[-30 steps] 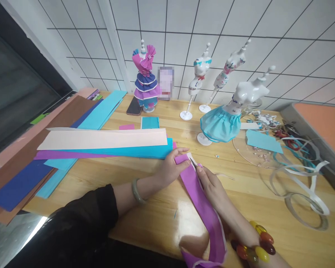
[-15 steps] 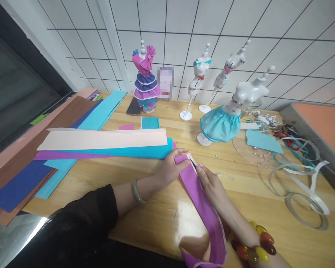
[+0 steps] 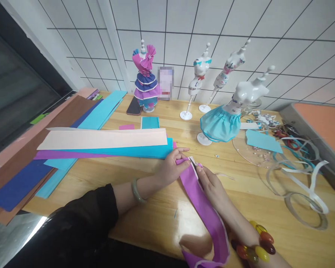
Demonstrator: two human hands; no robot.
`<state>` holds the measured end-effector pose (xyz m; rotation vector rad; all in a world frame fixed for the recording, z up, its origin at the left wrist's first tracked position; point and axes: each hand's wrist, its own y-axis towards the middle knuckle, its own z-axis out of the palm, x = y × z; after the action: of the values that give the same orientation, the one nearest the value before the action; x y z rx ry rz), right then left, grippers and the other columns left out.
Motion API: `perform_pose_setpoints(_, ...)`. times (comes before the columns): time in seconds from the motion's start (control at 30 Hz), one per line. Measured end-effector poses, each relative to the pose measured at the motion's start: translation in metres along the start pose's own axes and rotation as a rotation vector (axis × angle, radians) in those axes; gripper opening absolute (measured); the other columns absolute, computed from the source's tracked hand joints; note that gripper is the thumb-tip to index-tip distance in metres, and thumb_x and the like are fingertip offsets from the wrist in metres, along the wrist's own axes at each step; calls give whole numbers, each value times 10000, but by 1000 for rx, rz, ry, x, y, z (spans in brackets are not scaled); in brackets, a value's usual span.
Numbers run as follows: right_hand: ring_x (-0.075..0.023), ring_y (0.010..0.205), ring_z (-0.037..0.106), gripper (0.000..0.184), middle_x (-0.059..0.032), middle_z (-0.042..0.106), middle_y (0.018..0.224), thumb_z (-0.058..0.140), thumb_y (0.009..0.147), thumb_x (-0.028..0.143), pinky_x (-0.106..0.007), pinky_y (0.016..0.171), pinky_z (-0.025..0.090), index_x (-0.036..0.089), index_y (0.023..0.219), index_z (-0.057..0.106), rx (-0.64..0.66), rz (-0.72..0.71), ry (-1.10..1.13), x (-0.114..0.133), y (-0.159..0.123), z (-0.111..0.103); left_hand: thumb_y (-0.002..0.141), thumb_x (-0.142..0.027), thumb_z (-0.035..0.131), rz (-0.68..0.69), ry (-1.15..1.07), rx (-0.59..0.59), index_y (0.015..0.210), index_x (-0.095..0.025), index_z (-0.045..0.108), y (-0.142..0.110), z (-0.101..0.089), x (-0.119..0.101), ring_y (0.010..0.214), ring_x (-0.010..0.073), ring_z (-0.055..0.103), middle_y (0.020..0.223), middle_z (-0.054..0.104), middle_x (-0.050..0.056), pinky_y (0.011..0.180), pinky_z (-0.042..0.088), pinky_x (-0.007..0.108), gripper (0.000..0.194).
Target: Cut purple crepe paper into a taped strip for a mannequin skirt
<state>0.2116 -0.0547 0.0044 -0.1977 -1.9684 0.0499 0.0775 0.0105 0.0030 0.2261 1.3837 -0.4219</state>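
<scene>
My left hand (image 3: 171,167) pinches the top end of a long purple paper strip (image 3: 201,204) between thumb and fingers. A white band (image 3: 194,166) runs along the strip's right edge. From there the strip hangs down toward me and curls over near the table's front edge. In my right hand (image 3: 210,180) is a pair of scissors (image 3: 193,161), mostly covered by the fingers. Their dark blades lie at the white band, close to my left thumb.
Stacked paper strips (image 3: 106,139) lie left, beside more coloured sheets (image 3: 22,186). A dressed mannequin (image 3: 146,85), a mannequin in a turquoise skirt (image 3: 220,123) and two smaller ones stand at the back. White ribbon coils (image 3: 314,186) and a grey box edge (image 3: 309,149) are right.
Near the scissors, the strip's top end has shifted slightly downward. Its lower loop has swung a little to the right. Both hands stay almost in place.
</scene>
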Motion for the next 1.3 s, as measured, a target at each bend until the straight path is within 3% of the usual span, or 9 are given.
perform_pose_setpoints(1.3, -190, 755, 551, 405, -44, 633, 817, 381, 869, 535, -280, 690, 421, 183, 809, 573, 4, -4, 17, 6, 0, 0, 764, -188, 598, -44, -10, 8, 1085, -129, 512, -1, 1, 0, 757, 124, 578, 772, 601, 17, 706, 425, 244, 338)
